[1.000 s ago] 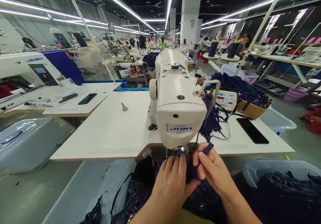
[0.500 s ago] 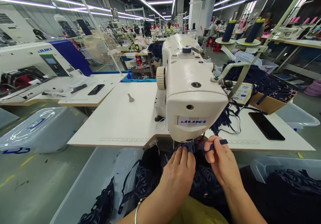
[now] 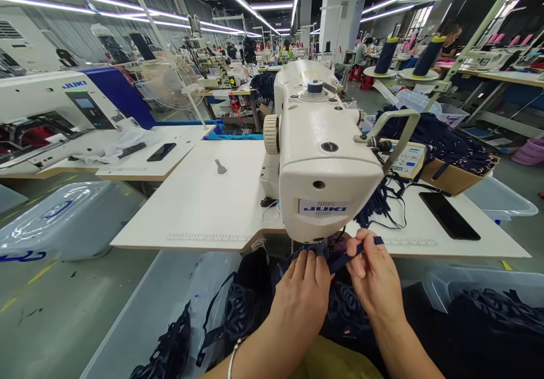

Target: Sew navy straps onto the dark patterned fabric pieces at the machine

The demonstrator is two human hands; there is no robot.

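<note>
The left hand (image 3: 302, 291) lies with its four fingers close together and slightly bent, the tips on dark navy fabric (image 3: 317, 248) just under the head of the white JUKI sewing machine (image 3: 331, 181); its grip is hard to judge, since the thumb side and the cloth beneath are mostly covered, so I cannot tell whether it pinches the fabric or only presses it. The right hand (image 3: 374, 271) has its thumb and forefinger closed on a narrow navy strap (image 3: 339, 263), whose short end pokes out past the fingertips to the right; the other fingers curl in loosely below. The strap slants down from that pinch to the left hand's thumb side, in front of the machine's needle area. More navy lace fabric (image 3: 346, 308) hangs below the hands, over the lap. On the white tabletop (image 3: 204, 203), a black smartphone (image 3: 449, 216) lies to the right, and a small metal tool (image 3: 220, 167) to the left of the machine.
</note>
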